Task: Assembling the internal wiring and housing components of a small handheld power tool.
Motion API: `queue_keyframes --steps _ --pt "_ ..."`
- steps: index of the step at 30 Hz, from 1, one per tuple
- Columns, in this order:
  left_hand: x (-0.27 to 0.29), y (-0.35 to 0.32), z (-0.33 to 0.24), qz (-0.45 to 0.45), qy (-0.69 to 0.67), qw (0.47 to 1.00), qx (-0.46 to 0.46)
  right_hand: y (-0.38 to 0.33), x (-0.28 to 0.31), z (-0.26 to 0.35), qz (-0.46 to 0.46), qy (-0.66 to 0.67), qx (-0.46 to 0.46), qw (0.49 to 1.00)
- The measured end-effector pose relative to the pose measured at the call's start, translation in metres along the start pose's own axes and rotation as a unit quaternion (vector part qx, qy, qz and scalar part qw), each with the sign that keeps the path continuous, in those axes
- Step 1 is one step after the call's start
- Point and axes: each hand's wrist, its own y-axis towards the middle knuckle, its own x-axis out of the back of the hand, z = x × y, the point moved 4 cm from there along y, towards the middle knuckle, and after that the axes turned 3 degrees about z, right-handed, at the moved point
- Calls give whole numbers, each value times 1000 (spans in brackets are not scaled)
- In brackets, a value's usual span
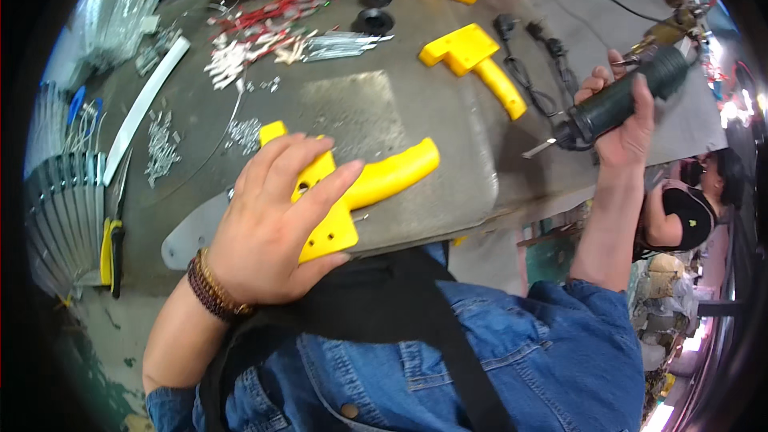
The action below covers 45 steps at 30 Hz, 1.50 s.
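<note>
My left hand (276, 212) lies over a yellow plastic tool housing (392, 174) with a curved handle, at the bench's near edge, fingers and thumb gripping its block-shaped body. Small dark screw holes show in the body. A flat translucent blade-shaped piece (192, 228) sticks out to the left, partly under my hand. Raised at the right, my right hand (628, 116) is wrapped round a dark power screwdriver (628, 98). Its metal bit (538, 149) points left, apart from the housing.
Another yellow housing (466, 52) lies farther back beside black power cords (520, 72). Loose screws (162, 148), red-and-white wires (264, 32) and metal rods (344, 46) cover the left and back. Yellow-handled pliers (112, 252) lie at the left edge. A person (688, 208) sits at the far right.
</note>
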Motion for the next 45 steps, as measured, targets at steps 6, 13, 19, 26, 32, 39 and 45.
queue_keyframes --steps 6,13,19,26,32,39,45 --pt "1 2 -1 -14 -15 1000 -16 -49 -50 -90 36 285 -36 957" --pt "0 -2 -2 -8 -1 1000 -13 -64 -51 -140 -40 364 -21 930" --pt "-1 -2 1 -10 2 1000 -13 -65 -58 -150 -57 373 -31 926" --pt "-1 -1 -1 -8 0 1000 -9 -65 -59 -151 -52 371 -22 927" --pt "-3 -1 0 -4 10 1000 -5 -67 -65 -153 -44 334 -33 941" --pt "-2 -1 0 -4 5 1000 -5 -66 -53 -147 -35 363 -23 931" --pt "-2 0 0 -7 4 1000 -12 -71 -65 -158 -45 373 -63 924"
